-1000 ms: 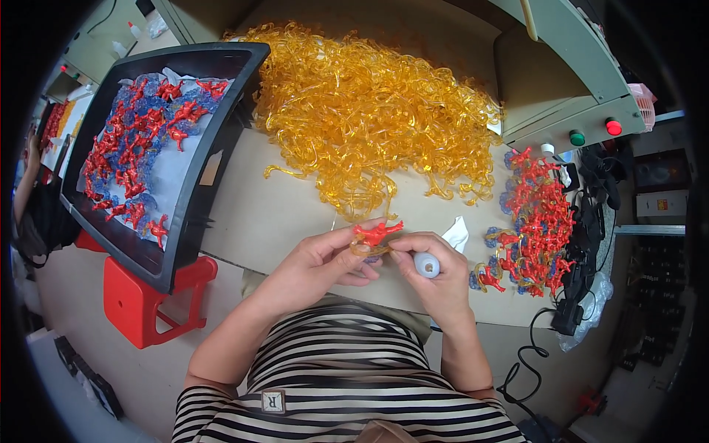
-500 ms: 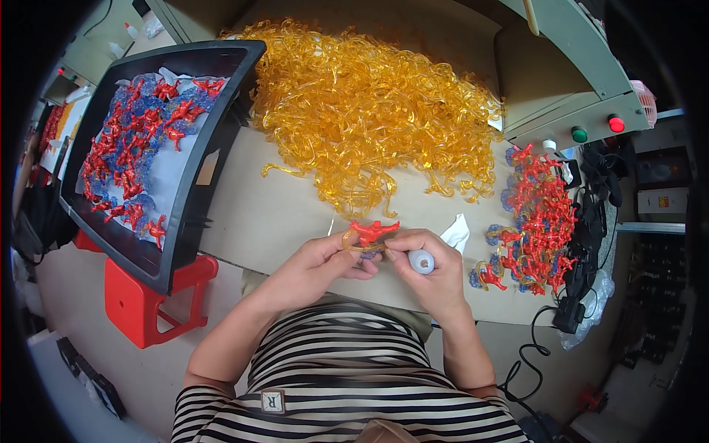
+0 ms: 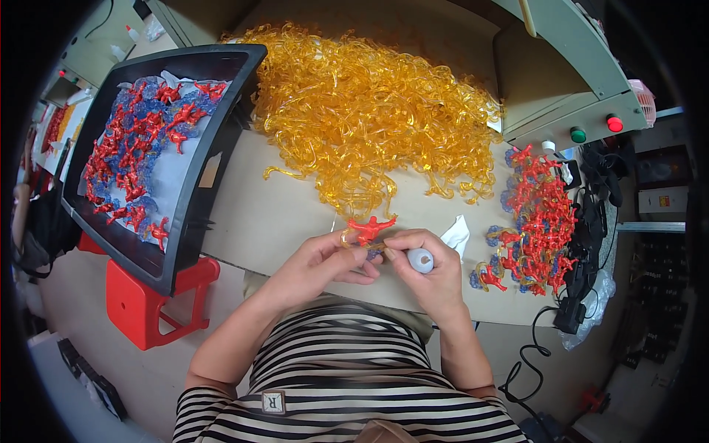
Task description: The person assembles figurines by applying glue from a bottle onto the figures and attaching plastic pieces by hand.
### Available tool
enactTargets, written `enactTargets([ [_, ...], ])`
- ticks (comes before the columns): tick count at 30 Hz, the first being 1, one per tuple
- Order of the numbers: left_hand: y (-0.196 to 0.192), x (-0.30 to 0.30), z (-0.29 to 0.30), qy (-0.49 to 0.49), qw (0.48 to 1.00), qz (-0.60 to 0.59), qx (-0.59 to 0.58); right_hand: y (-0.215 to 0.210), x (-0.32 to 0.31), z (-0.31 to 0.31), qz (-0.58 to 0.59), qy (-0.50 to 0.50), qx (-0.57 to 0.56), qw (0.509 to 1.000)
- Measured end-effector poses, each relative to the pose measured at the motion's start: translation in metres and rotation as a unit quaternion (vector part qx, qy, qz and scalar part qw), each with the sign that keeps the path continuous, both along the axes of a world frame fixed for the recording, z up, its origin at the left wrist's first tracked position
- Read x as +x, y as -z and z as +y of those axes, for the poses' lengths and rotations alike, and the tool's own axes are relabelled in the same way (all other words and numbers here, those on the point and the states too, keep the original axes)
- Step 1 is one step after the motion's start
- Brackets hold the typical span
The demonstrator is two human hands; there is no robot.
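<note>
— Red plastic figure (image 3: 371, 228): how many are in hand, and where?
— One, at the table's near edge, pinched in the left hand (image 3: 319, 263) fingertips.
— And the right hand (image 3: 430, 275)?
— Fingers wrapped around one small white-capped tool (image 3: 421, 260), touching the figure.
— Other groups?
— One black tray (image 3: 198, 177) of red figures at left, one amber heap (image 3: 369, 111), one red pile (image 3: 539, 214) at right; too many pieces to count.

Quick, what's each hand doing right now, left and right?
Left hand: closed, pinching a red figure.
Right hand: closed around a small white tool, fingertips at the figure.
</note>
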State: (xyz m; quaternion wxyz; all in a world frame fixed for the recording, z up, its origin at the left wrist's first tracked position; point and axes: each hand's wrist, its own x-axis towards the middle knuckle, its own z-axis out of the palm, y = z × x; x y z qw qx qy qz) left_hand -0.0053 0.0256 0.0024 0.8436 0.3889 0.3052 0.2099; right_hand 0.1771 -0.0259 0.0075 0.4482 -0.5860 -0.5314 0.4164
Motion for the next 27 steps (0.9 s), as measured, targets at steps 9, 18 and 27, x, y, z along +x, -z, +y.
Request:
enactTargets([
  [9, 0.0, 0.001, -0.002, -0.033, 0.998, 0.033, -0.033, -0.008, 0.001, 0.012, 0.024, 0.006, 0.0, 1.0],
  [18, 0.001, 0.002, -0.007, -0.028, 0.999, 0.011, -0.014, -0.009, -0.001, 0.017, 0.171, -0.02, -0.083, 0.982],
  [27, -0.003, 0.006, -0.009, -0.047, 0.999, 0.02, -0.018, -0.004, 0.0, 0.012, 0.209, -0.001, -0.099, 0.973],
])
